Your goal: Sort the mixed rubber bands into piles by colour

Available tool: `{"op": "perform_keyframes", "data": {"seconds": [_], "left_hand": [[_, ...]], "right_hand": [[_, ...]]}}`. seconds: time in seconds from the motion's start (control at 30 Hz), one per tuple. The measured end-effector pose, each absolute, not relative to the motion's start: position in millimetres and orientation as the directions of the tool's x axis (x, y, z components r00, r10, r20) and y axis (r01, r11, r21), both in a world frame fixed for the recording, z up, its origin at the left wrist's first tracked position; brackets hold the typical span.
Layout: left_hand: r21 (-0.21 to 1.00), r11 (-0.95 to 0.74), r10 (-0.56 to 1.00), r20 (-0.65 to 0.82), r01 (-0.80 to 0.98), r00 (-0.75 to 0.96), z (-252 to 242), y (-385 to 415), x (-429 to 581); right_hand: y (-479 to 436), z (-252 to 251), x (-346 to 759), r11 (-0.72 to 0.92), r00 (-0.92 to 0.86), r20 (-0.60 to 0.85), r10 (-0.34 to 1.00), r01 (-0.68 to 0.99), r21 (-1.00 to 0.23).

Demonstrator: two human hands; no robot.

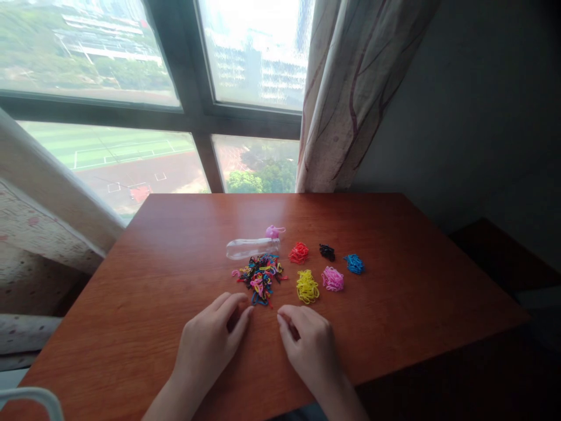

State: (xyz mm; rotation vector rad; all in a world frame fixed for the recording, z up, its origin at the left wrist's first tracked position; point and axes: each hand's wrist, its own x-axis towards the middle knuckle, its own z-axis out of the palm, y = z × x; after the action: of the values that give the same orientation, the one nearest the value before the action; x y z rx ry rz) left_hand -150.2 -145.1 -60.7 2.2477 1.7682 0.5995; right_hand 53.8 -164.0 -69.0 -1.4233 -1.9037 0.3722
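Observation:
A mixed heap of small colored rubber bands (259, 275) lies on the table just beyond my hands. My left hand (214, 333) rests at the heap's near left side, fingers loosely curled and thumb apart, with nothing seen between them. At the near right, my right hand (309, 339) has thumb and forefinger drawn together; whether anything tiny is pinched there is hidden. Single-color piles sit to the right: yellow bands (307, 286), pink bands (333, 279), red bands (298, 252), black bands (326, 252) and blue bands (354, 264).
Behind the heap a clear plastic bottle (249, 249) lies on its side, a pink cap (272, 231) with a loop beside its neck. The brown wooden table (144, 280) meets a window at the back. Curtains (342, 99) hang on both sides.

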Motion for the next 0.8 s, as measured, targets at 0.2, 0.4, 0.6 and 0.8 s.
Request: {"op": "perform_keyframes", "data": {"seconds": [0.2, 0.4, 0.6, 0.8], "left_hand": [[0.282, -0.194, 0.979, 0.111, 0.94, 0.169, -54.0, -141.4, -142.7], [0.265, -0.2, 0.978, 0.105, 0.943, 0.178, -53.5, -140.5, -141.9], [0.289, -0.223, 0.972, 0.138, 0.931, 0.19, -54.1, -139.6, -143.3], [0.307, -0.274, 0.959, 0.156, 0.911, 0.236, -51.7, -139.8, -144.0]], "right_hand": [[-163.1, -70.5, 54.4, 0.343, -0.19, 0.301, 0.934, 0.708, -0.617], [-163.2, -70.5, 54.9, 0.338, -0.195, 0.288, 0.938, 0.705, -0.623], [-162.8, -68.9, 54.7, 0.348, -0.201, 0.298, 0.933, 0.712, -0.61], [-163.6, -66.1, 53.7, 0.335, -0.208, 0.276, 0.938, 0.746, -0.576]]}}
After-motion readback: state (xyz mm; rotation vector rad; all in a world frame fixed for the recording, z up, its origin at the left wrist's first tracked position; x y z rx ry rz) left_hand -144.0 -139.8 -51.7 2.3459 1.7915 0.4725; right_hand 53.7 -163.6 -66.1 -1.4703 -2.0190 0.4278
